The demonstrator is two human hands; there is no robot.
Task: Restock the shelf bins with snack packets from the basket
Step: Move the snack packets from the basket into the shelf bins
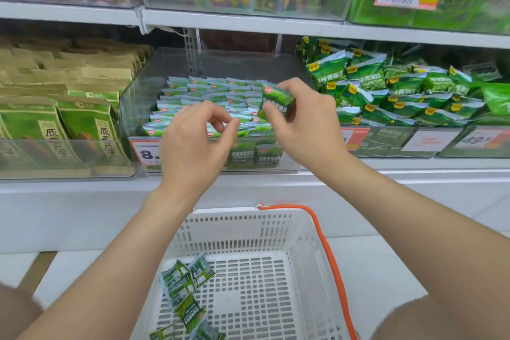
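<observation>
Right hand [300,119] grips a green packet [276,97], seemingly over the bin [138,96].

White metal shelving fills the far side: an upper shelf board [248,23] runs across the top and a lower shelf board [414,171] below it, with a grey slotted upright [190,50] between them at the back (dim in there). Beneath sits a plain white plinth [55,215], and the near floor [386,262] is pale tile under even, bright light.
</observation>
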